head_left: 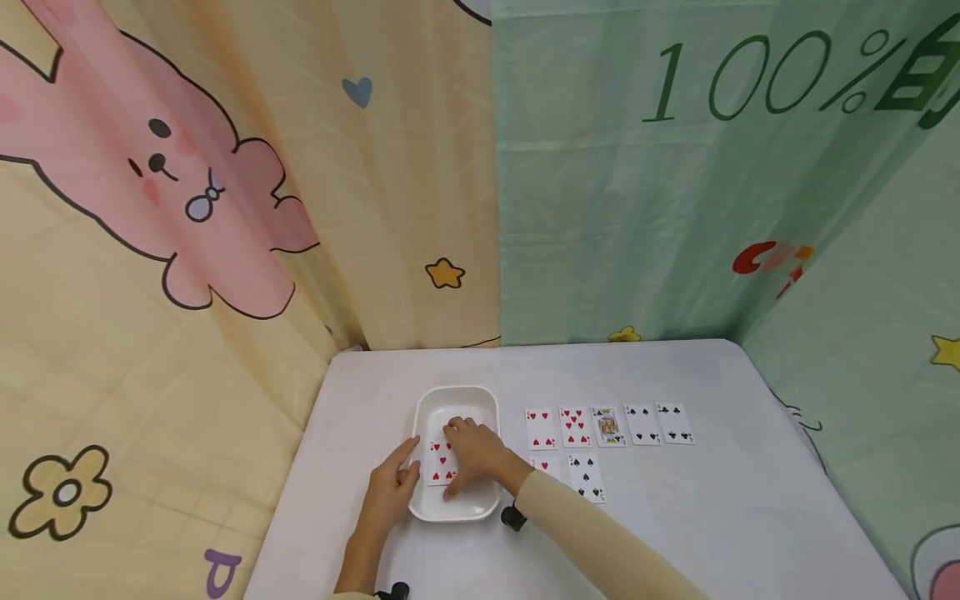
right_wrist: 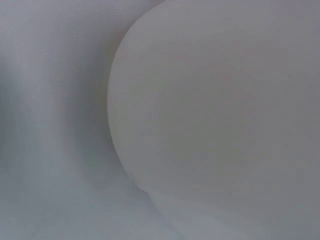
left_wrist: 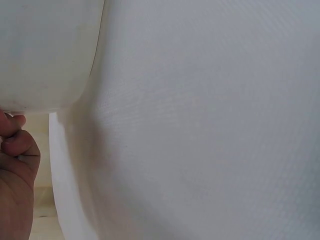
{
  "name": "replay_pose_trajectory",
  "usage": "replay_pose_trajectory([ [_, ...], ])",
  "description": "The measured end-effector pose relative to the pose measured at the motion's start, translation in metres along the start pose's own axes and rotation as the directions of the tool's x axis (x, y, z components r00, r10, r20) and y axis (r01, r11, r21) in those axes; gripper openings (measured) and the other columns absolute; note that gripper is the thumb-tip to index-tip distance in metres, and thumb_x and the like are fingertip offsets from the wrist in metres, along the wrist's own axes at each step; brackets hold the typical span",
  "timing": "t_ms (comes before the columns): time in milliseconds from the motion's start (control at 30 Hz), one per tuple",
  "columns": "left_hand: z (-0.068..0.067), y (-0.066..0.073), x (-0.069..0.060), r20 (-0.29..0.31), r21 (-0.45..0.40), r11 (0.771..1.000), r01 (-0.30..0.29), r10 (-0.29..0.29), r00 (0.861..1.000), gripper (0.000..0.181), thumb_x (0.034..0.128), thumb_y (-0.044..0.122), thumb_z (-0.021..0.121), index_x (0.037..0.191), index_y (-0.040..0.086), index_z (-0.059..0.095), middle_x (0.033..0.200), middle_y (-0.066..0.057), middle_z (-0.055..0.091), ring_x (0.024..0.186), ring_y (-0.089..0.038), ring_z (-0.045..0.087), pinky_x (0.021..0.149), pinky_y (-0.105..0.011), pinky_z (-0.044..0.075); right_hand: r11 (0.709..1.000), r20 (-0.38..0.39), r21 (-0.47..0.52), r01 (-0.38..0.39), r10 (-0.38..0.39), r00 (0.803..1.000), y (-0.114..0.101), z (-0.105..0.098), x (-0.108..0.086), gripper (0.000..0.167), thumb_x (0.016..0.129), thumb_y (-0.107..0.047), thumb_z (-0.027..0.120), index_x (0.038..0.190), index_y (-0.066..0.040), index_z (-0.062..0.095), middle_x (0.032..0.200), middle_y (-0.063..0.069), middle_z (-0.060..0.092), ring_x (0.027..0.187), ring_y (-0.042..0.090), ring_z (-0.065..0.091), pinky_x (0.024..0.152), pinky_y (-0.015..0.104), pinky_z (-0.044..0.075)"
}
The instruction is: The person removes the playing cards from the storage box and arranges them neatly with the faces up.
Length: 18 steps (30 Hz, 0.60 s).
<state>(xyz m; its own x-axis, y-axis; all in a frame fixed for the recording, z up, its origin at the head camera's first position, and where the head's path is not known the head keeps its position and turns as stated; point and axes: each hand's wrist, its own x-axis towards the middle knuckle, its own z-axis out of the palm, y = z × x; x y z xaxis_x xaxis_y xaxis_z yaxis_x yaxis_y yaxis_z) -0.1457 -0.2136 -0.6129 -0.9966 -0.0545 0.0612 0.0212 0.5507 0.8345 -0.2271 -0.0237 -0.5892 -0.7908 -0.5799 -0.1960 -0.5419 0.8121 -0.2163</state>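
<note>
In the head view, a white tray stands on the table with a red heart playing card lying face up inside. My left hand holds the tray's left rim, thumb and fingers at the edge; the left wrist view shows curled fingers of the hand against the tray. Over the card's right part reaches my right hand, its fingers spread beyond the card's far edge and its thumb beyond the near edge. That hand covers part of the card. The right wrist view shows only the pale tray, blurred.
Right of the tray, several face-up cards form a row, among them a king and a heart card. A spade card and another heart card, partly behind the right forearm, lie nearer. Curtains hang behind the table.
</note>
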Motion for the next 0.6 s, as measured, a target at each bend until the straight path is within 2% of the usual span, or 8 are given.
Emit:
replay_pose_trajectory([
  [267, 0.0017, 0.0016, -0.0006, -0.004, 0.0, 1.0, -0.009, 0.009, 1.0, 0.048, 0.1005, 0.008, 0.066, 0.148, 0.013, 0.057, 0.15, -0.014, 0.058, 0.064, -0.014, 0.068, 0.056, -0.021, 0.055, 0.998, -0.005, -0.059, 0.001, -0.002, 1.0, 0.0003, 0.0053, 0.0021, 0.106, 0.061, -0.073, 0.087, 0.147, -0.022, 0.053, 0.152, -0.002, 0.05, 0.135, 0.02, 0.048, 0.111, 0.039, 0.045],
  [600, 0.0022, -0.0008, -0.0009, -0.026, -0.009, 0.998, -0.054, 0.054, 0.998, 0.048, 0.0988, 0.004, 0.066, 0.146, 0.009, 0.058, 0.147, -0.018, 0.06, 0.066, -0.015, 0.071, 0.056, -0.021, 0.056, 0.998, -0.035, -0.06, 0.011, -0.013, 0.999, -0.0027, 0.0012, -0.0013, 0.09, 0.067, -0.068, 0.087, 0.141, -0.025, 0.061, 0.147, -0.005, 0.054, 0.13, 0.018, 0.051, 0.111, 0.039, 0.047],
])
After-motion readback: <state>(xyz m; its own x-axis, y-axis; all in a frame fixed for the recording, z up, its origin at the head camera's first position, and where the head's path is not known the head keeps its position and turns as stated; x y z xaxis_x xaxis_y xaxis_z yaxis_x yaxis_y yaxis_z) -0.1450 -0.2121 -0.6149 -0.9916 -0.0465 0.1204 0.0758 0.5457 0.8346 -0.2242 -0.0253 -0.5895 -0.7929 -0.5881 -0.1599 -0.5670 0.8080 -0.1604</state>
